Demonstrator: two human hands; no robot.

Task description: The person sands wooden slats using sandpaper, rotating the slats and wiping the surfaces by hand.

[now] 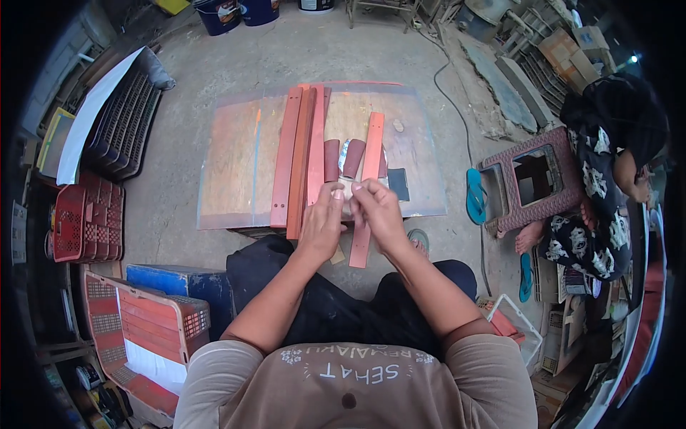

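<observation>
My left hand [324,222] and my right hand [379,214] meet near the front edge of a wooden board [236,143]. Fingers of both hands are pinched round a small pale piece [347,189], partly hidden by them. Just beyond lie dark red rolled pieces [351,159]. Several long reddish wooden strips [287,157] lie side by side on the board, left of my hands. Another strip [374,143] runs beneath my right hand, its near end past the board's edge. A dark square pad [397,184] rests right of it.
Red crates [89,222] and a blue box [179,286] stand at left. At right are a patterned stool [539,179], a teal sandal [475,196], a seated person [600,179] and a white crate [525,332]. A cable [464,121] crosses the floor.
</observation>
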